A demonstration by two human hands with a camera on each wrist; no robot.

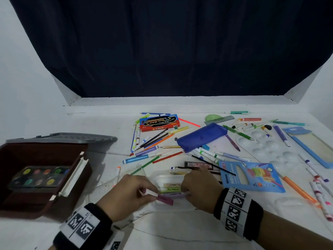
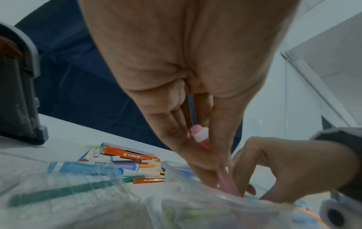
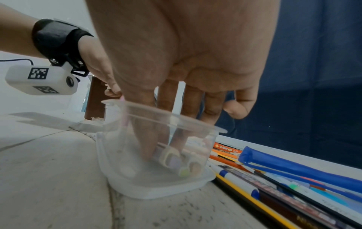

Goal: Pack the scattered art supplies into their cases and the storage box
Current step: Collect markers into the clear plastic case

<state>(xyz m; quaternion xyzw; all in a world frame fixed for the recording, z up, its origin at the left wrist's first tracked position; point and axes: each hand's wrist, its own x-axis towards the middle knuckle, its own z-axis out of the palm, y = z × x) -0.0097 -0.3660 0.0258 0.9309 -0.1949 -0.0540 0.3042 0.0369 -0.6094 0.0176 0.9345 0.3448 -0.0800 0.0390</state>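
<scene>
— White, scuffed table (image 1: 180,231); where's the pink marker (image 1: 163,197)?
— Pinched in the left hand (image 1: 126,193), over the clear tub (image 3: 156,155).
— Right hand (image 1: 200,188)?
— Fingers straight, reaching inside the tub among smooth round markers.

Storage box (image 1: 45,177) left of clear case (image 1: 169,188)

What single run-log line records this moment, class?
left hand: holds pink highlighter | right hand: fingers inside clear plastic case | step: loading highlighter into case
</scene>
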